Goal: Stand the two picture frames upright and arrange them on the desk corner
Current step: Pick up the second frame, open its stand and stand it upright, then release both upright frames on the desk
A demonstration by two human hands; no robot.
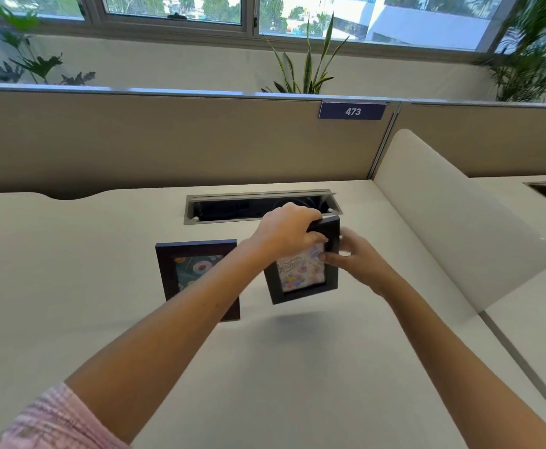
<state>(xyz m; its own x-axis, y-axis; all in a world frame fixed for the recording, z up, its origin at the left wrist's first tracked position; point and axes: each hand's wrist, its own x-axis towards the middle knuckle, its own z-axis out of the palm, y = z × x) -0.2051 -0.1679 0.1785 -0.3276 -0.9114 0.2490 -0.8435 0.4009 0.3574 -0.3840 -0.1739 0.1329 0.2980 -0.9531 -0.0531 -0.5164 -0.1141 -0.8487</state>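
Two dark picture frames are on the white desk (103, 319). The one with a doughnut picture (181, 270) lies flat at centre left, partly hidden by my left forearm. The other, with a pastel lettered picture (301, 283), is lifted off the desk and tilted, its shadow below it. My left hand (286, 230) grips its top edge. My right hand (354, 257) holds its right side, fingers on the front and the rest behind.
An open cable tray (232, 207) is sunk into the desk behind the frames. A beige partition (168, 140) with a label 473 (352, 111) runs along the back. A white curved side divider (453, 222) closes the right edge. Plants stand by the window.
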